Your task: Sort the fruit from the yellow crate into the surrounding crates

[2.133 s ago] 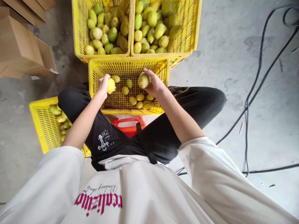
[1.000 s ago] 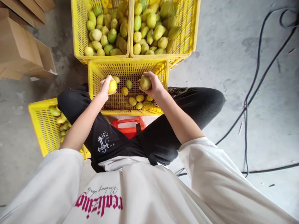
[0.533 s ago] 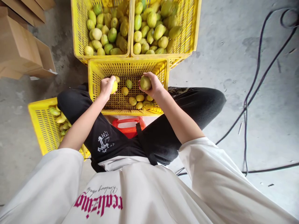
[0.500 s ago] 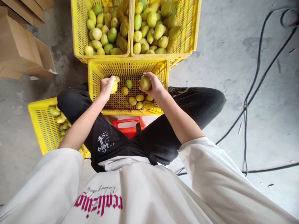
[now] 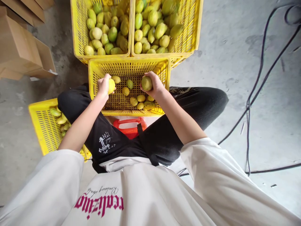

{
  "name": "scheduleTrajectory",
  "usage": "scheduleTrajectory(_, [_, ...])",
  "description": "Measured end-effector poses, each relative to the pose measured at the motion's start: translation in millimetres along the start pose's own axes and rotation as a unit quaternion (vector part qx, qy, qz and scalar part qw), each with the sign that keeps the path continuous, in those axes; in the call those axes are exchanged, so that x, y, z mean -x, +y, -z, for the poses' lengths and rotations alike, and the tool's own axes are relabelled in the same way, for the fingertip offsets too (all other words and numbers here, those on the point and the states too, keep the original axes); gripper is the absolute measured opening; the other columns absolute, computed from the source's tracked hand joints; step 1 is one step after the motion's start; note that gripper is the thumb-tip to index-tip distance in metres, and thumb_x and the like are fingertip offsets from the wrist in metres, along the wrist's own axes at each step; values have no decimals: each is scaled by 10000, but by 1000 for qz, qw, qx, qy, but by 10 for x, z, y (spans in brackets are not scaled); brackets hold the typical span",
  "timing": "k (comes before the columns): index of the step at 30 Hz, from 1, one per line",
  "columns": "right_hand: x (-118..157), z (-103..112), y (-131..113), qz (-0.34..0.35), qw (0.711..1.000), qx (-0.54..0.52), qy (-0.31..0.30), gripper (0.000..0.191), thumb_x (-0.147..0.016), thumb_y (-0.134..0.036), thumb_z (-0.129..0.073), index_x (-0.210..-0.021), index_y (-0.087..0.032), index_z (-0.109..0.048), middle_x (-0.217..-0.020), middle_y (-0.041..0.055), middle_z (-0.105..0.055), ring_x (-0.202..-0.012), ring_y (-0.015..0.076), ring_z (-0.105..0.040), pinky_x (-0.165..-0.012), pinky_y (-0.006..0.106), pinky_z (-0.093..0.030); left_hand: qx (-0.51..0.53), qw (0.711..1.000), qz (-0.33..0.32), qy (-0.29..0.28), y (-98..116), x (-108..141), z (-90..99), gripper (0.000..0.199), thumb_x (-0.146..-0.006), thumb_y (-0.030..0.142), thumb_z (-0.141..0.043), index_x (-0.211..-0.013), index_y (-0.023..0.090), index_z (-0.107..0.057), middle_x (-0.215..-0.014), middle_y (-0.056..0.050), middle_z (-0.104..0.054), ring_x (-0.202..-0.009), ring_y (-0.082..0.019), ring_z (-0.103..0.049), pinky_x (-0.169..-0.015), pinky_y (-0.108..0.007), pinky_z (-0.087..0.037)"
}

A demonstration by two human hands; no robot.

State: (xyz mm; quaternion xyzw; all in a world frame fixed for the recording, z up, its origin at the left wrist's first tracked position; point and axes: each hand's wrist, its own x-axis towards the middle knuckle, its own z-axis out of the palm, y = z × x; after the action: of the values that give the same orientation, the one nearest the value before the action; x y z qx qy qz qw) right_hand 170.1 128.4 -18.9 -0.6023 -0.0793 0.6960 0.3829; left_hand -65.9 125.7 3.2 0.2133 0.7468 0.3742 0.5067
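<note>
Over the left part of a yellow plastic crate (image 5: 129, 61), my left hand (image 5: 103, 86) is closed around a bright yellow lemon (image 5: 111, 86). On the right side of the same crate, my right hand (image 5: 155, 84) grips a dull green-brown lemon (image 5: 147, 83). Several lemons lie on the crate's slotted bottom: a yellow one (image 5: 116, 79) just beyond my left hand, a green one (image 5: 129, 83) and a small yellow one (image 5: 125, 91) in the middle, and a cluster (image 5: 141, 98) below my right hand.
Two yellow crates full of green and yellow lemons, the left one (image 5: 78, 31) and the right one (image 5: 197, 28), stand beyond. Another crate (image 5: 44, 125) sits by my left leg. A red stool (image 5: 131, 133) is between my legs. Cardboard boxes (image 5: 21, 47) lie far left, black cables (image 5: 255, 84) right.
My left hand has shifted slightly to the left with the yellow lemon, showing more of the lemon behind it. My right hand holds its lemon in nearly the same place.
</note>
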Motion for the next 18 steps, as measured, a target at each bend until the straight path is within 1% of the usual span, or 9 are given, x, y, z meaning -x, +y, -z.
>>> scheduleTrajectory(3, [-9, 4, 4, 18, 1000, -6, -13, 400, -1005, -483, -1026, -1028, -322, -661, -907, -34, -706, -928, 224, -755, -829, 357, -749, -4, 1000, 15, -20, 69, 48, -1, 745, -735, 903, -1062, -993, 317, -681, -679, -66, -708, -869, -409, -900, -608, -366, -614])
scheduleTrajectory(6, [8, -9, -2, 18, 999, -19, -24, 326, -1025, -421, -974, -994, -305, -671, -952, -22, -738, -916, 211, -759, -804, 338, -739, -9, 999, 24, -35, 126, 103, -13, 725, -753, 909, -1027, -1016, 325, -686, -661, -55, -695, -824, -404, -878, -608, -373, -610])
scheduleTrajectory(9, [43, -29, -23, 7, 999, -23, -25, 333, -1031, -427, -976, -967, -304, -673, -952, -24, -740, -887, 199, -750, -810, 330, -743, -5, 999, 23, -36, 132, 132, -17, 742, -744, 928, -1037, -986, 323, -682, -677, -71, -717, -827, -409, -879, -610, -375, -607])
scheduleTrajectory(12, [71, -27, -49, -4, 1000, -20, -20, 363, -1013, -468, -1013, -955, -311, -691, -933, -26, -733, -898, 206, -755, -824, 346, -756, 1, 997, 36, -67, 116, 162, -25, 770, -711, 933, -1080, -985, 315, -712, -721, -100, -763, -878, -424, -901, -658, -402, -651])
scheduleTrajectory(15, [69, 1, -57, -9, 1000, 6, -10, 427, -977, -575, -1056, -984, -321, -713, -908, -26, -731, -960, 228, -781, -829, 359, -754, 5, 994, 45, -102, 117, 208, -49, 719, -738, 835, -1132, -982, 300, -717, -714, -76, -757, -832, -384, -893, -664, -383, -673])
scheduleTrajectory(18, [51, 23, -29, 0, 1000, 28, -5, 502, -935, -676, -1082, -1066, -336, -737, -904, -33, -745, -1000, 239, -801, -831, 356, -750, 5, 992, 48, -115, 124, 244, -73, 582, -829, 624, -1143, -978, 286, -693, -721, -20, -741, -741, -287, -838, -645, -321, -652])
